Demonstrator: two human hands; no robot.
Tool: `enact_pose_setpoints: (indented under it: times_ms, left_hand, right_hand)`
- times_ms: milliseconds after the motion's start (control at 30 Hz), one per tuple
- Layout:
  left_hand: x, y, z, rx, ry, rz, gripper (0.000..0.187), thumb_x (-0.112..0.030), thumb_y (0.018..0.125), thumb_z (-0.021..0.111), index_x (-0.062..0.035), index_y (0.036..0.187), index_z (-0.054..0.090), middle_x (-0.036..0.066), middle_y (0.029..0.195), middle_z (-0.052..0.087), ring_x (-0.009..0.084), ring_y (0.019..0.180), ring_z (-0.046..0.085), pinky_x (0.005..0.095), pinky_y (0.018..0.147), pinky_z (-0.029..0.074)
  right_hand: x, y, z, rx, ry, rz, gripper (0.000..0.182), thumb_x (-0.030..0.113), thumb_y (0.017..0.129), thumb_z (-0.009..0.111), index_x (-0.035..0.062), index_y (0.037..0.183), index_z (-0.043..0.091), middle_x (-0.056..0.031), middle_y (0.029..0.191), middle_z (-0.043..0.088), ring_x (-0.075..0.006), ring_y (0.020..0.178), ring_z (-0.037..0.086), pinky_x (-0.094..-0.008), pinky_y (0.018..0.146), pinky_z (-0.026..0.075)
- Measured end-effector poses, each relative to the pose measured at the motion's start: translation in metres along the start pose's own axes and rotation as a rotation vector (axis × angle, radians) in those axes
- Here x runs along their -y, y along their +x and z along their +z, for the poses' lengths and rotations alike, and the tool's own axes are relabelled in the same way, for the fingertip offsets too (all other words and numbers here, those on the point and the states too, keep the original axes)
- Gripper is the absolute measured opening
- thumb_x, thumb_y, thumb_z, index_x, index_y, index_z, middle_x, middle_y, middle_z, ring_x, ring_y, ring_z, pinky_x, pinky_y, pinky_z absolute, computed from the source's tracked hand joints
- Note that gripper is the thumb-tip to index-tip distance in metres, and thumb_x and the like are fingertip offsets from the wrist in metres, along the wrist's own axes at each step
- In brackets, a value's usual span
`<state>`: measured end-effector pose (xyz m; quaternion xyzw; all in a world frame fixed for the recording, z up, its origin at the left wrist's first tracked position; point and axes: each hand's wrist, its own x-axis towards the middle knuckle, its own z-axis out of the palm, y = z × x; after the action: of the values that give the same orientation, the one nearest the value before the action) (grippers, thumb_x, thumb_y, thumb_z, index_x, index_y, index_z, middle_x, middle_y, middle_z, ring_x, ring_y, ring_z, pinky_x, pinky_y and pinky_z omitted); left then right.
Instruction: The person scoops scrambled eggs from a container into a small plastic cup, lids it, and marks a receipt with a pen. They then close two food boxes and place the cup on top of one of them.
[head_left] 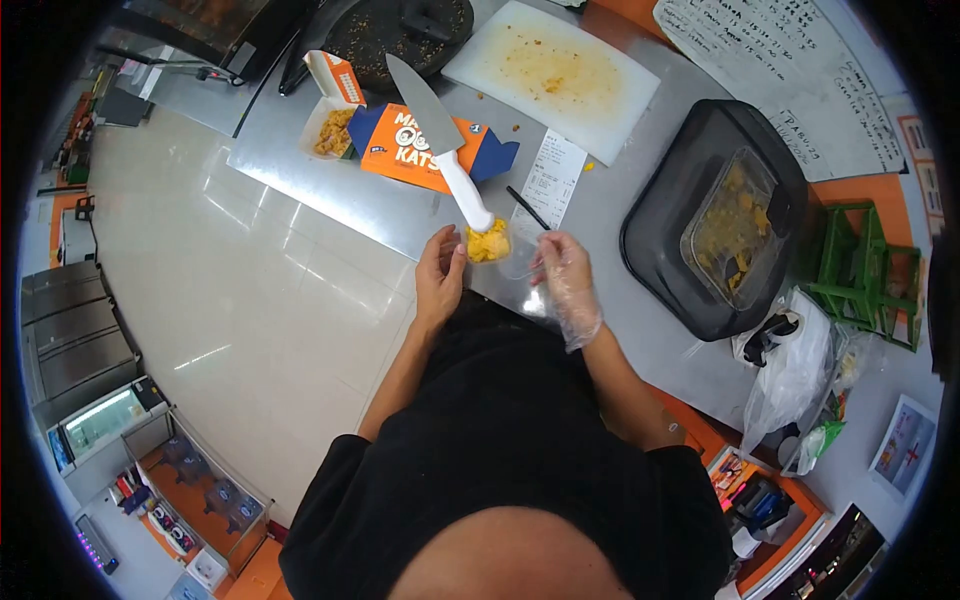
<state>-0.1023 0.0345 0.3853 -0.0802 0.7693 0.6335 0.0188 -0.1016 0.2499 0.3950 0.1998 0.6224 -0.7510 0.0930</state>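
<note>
My left hand (pixel 440 277), bare, curls its fingers and thumb at the left side of a small clear plastic container of yellow food (pixel 488 244) at the table's near edge. Over my right hand (pixel 568 284) is a thin transparent glove. Its fingers pinch a clear plastic piece (pixel 521 263) that looks like a lid, beside the container; its exact shape is hard to make out. Just beyond lies a big knife (pixel 428 112), its white handle end close to the food and its blade resting across an orange and blue printed box (pixel 405 160).
A small open carton of fried food (pixel 333 135) stands left of the box. Behind are a dark round pan (pixel 395 40) and a white cutting board (pixel 555 75) with crumbs. A receipt (pixel 552 180), a black pen (pixel 528 207) and a black lidded container (pixel 715 220) lie to the right.
</note>
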Motion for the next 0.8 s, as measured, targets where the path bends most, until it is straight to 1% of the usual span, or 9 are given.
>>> enact_pose_setpoints:
  times_ms: [100, 167, 267, 367, 433, 567, 667, 767, 800]
  left_hand:
    - [0.001, 0.015, -0.004, 0.075, -0.117, 0.066, 0.041, -0.016, 0.106, 0.061, 0.0018, 0.142, 0.055, 0.011, 0.125, 0.064, 0.0137, 0.096, 0.065, 0.0293, 0.086, 0.055]
    - [0.006, 0.027, -0.012, 0.211, -0.025, 0.136, 0.040, -0.012, 0.102, 0.065, 0.0015, 0.139, 0.059, 0.011, 0.118, 0.066, 0.0157, 0.090, 0.068, 0.0286, 0.081, 0.057]
    - [0.010, 0.033, -0.014, 0.166, -0.057, 0.081, 0.035, -0.009, 0.100, 0.067, 0.0016, 0.133, 0.064, 0.011, 0.116, 0.067, 0.0157, 0.089, 0.068, 0.0276, 0.079, 0.057]
    - [0.011, 0.040, -0.020, 0.197, -0.081, 0.118, 0.030, -0.007, 0.100, 0.067, 0.0014, 0.128, 0.068, 0.011, 0.112, 0.069, 0.0147, 0.089, 0.068, 0.0272, 0.076, 0.058]
    - [0.014, 0.045, -0.022, 0.188, -0.103, 0.101, 0.026, -0.007, 0.100, 0.067, 0.0020, 0.124, 0.070, 0.010, 0.111, 0.069, 0.0139, 0.087, 0.068, 0.0269, 0.073, 0.057]
    - [0.017, 0.049, -0.022, 0.183, -0.100, -0.011, 0.021, -0.006, 0.102, 0.064, 0.0036, 0.119, 0.073, 0.009, 0.106, 0.069, 0.0112, 0.078, 0.066, 0.0256, 0.067, 0.055]
    - [0.013, 0.052, -0.021, 0.201, -0.203, -0.083, 0.021, -0.008, 0.103, 0.064, 0.0039, 0.118, 0.073, 0.007, 0.099, 0.069, 0.0097, 0.071, 0.063, 0.0247, 0.063, 0.053]
    - [0.009, 0.055, -0.022, 0.222, -0.186, -0.225, 0.023, -0.011, 0.103, 0.064, 0.0028, 0.120, 0.073, 0.005, 0.094, 0.069, 0.0092, 0.070, 0.061, 0.0241, 0.062, 0.052]
    - [0.009, 0.055, -0.022, 0.230, -0.182, -0.225, 0.023, -0.011, 0.103, 0.064, 0.0028, 0.120, 0.073, 0.005, 0.094, 0.069, 0.0092, 0.070, 0.061, 0.0241, 0.062, 0.052]
  right_hand:
    - [-0.017, 0.004, 0.018, -0.088, -0.013, 0.067, 0.017, 0.013, 0.105, 0.059, -0.0019, 0.111, 0.063, -0.0037, 0.081, 0.064, -0.0099, 0.063, 0.059, -0.0261, 0.054, 0.049]
    - [-0.022, 0.009, 0.030, -0.124, -0.079, 0.031, 0.018, 0.014, 0.105, 0.060, -0.0024, 0.110, 0.064, -0.0035, 0.080, 0.064, -0.0095, 0.062, 0.058, -0.0258, 0.053, 0.049]
    - [-0.009, 0.005, 0.051, -0.201, -0.108, -0.010, 0.019, 0.015, 0.103, 0.063, -0.0026, 0.104, 0.068, -0.0053, 0.078, 0.065, -0.0099, 0.059, 0.059, -0.0269, 0.052, 0.048]
    - [-0.008, 0.006, 0.061, -0.255, -0.343, -0.031, 0.018, 0.015, 0.100, 0.066, -0.0021, 0.101, 0.069, -0.0091, 0.078, 0.066, -0.0154, 0.063, 0.064, -0.0326, 0.058, 0.051]
    - [-0.016, 0.012, 0.062, -0.340, -0.670, -0.375, 0.017, 0.015, 0.097, 0.068, -0.0021, 0.097, 0.070, -0.0134, 0.078, 0.067, -0.0231, 0.070, 0.068, -0.0395, 0.066, 0.052]
    - [-0.020, 0.014, 0.062, -0.330, -0.665, -0.371, 0.016, 0.015, 0.096, 0.068, -0.0016, 0.095, 0.070, -0.0149, 0.080, 0.068, -0.0272, 0.077, 0.070, -0.0422, 0.073, 0.052]
    - [-0.021, 0.021, 0.056, -0.234, -0.450, -0.164, 0.016, 0.015, 0.096, 0.067, -0.0015, 0.096, 0.070, -0.0151, 0.081, 0.070, -0.0266, 0.080, 0.070, -0.0412, 0.073, 0.052]
    - [-0.016, 0.022, 0.057, -0.221, -0.519, -0.213, 0.017, 0.016, 0.098, 0.067, -0.0009, 0.099, 0.070, -0.0140, 0.079, 0.071, -0.0220, 0.071, 0.069, -0.0385, 0.066, 0.052]
    - [-0.003, 0.019, 0.061, -0.183, -0.474, -0.062, 0.018, 0.016, 0.100, 0.066, -0.0016, 0.100, 0.069, -0.0102, 0.079, 0.069, -0.0173, 0.066, 0.066, -0.0327, 0.061, 0.051]
